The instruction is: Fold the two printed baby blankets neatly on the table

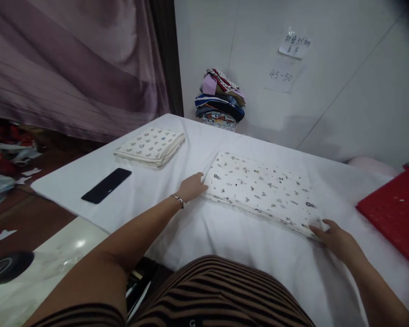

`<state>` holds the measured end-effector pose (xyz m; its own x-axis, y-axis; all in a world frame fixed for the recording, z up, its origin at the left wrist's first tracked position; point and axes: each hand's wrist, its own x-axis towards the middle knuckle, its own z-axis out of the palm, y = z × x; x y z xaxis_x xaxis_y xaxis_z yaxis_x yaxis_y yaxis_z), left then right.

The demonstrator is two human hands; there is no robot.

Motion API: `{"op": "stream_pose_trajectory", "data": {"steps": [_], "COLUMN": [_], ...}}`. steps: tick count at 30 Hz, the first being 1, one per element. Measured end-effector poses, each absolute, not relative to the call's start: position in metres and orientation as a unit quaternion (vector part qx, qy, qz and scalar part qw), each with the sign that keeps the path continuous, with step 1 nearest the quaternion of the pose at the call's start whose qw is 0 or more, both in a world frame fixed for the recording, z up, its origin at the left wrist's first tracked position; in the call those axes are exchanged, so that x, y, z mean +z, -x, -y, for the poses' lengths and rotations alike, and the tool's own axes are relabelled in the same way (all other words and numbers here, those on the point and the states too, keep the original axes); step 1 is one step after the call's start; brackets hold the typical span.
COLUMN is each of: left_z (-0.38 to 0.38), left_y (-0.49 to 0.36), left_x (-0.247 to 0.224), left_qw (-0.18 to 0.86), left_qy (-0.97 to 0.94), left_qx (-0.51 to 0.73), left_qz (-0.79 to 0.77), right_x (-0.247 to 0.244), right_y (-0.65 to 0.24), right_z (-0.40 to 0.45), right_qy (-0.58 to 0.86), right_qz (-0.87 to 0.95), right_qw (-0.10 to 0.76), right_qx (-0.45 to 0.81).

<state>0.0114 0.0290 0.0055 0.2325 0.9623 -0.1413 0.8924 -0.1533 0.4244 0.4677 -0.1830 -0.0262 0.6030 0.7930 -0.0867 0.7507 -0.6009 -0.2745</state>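
A folded white cloth (259, 188) with a small scattered print lies flat on the white-covered table in front of me. My left hand (191, 186) is at its near left corner, fingers curled on the edge, a bracelet on the wrist. At the near right corner, my right hand (336, 236) grips the edge between thumb and fingers; some of those fingers are hidden. Farther left sits a second folded cloth (150, 146), cream with a leaf-like print. A black phone (106, 185) rests closer to me on that side.
The table (64, 184) has a rounded left corner. A red object (395, 209) stands at the right edge. Against the wall is a stack of folded fabrics (220, 100), below paper notes (282, 75). A mauve curtain (88, 68) hangs at left.
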Motion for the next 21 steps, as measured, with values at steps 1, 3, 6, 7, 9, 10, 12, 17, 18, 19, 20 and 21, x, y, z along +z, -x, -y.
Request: {"op": "stream_pose_trajectory", "data": {"steps": [1, 3, 6, 7, 9, 10, 12, 17, 18, 19, 20, 21], "left_z": [-0.027, -0.022, -0.013, -0.011, -0.005, -0.003, 0.0, 0.0, -0.001, -0.001, -0.001, -0.001], "left_y": [-0.012, -0.015, -0.03, -0.037, -0.051, -0.058, -0.068, -0.079, -0.079, -0.079, -0.08, -0.08], "left_x": [0.006, 0.007, 0.006, 0.005, 0.0, -0.002, -0.007, -0.014, -0.014, -0.014, -0.014, -0.014], "left_qw": [0.174, 0.117, 0.087, 0.091, 0.106, 0.113, 0.124, 0.151, 0.159, 0.168, 0.174, 0.179], "left_qy": [-0.772, -0.812, -0.888, -0.91, -0.938, -0.945, -0.95, -0.95, -0.949, -0.947, -0.946, -0.944], "left_qx": [0.088, 0.124, 0.181, 0.188, 0.185, 0.181, 0.17, 0.151, 0.148, 0.147, 0.147, 0.149], "left_qz": [-0.605, -0.558, -0.414, -0.359, -0.274, -0.25, -0.231, -0.228, -0.229, -0.23, -0.232, -0.234], "right_x": [-0.025, -0.02, -0.012, -0.01, -0.008, -0.009, -0.011, -0.02, -0.022, -0.023, -0.024, -0.025], "right_y": [-0.465, -0.45, -0.412, -0.397, -0.368, -0.356, -0.337, -0.316, -0.315, -0.314, -0.314, -0.314], "right_z": [0.183, 0.18, 0.169, 0.163, 0.151, 0.144, 0.132, 0.112, 0.11, 0.108, 0.107, 0.106], "right_qy": [0.881, 0.852, 0.771, 0.741, 0.688, 0.663, 0.628, 0.588, 0.586, 0.586, 0.589, 0.593], "right_qz": [0.463, 0.512, 0.6, 0.626, 0.674, 0.699, 0.734, 0.776, 0.779, 0.779, 0.778, 0.775], "right_qw": [0.084, 0.103, 0.213, 0.24, 0.256, 0.254, 0.251, 0.223, 0.219, 0.216, 0.214, 0.212], "right_qx": [0.045, -0.018, 0.009, 0.043, 0.079, 0.083, 0.067, 0.045, 0.045, 0.046, 0.05, 0.056]}}
